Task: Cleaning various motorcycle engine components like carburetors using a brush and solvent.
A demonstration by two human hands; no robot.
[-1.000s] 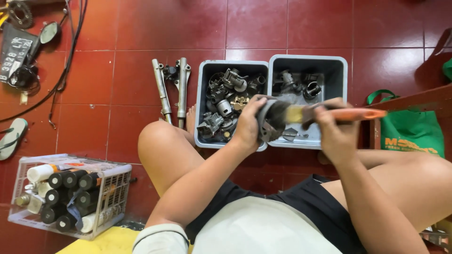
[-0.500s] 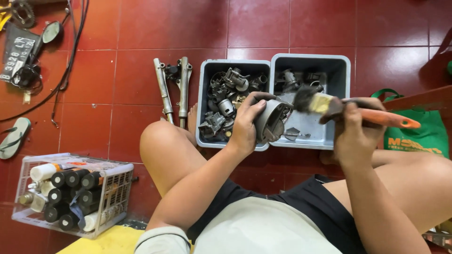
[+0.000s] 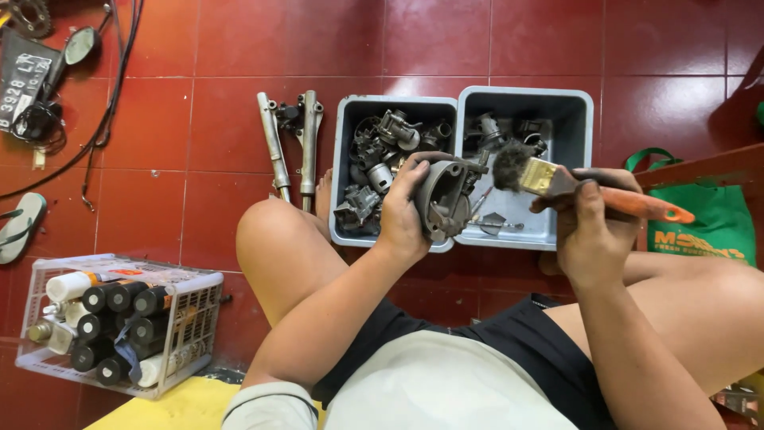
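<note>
Both hands are closed around things above two grey bins [image 3: 593, 159] on the red tile floor: the left hand [image 3: 404, 215] grips a grimy metal engine part [image 3: 444, 195], and the right hand [image 3: 593, 227] clasps a paintbrush [image 3: 557, 179] by its orange handle. Its dark bristles hang just beside the part, over the right bin. Beside the left knee stands a white basket [image 3: 199, 318] of cans.
</note>
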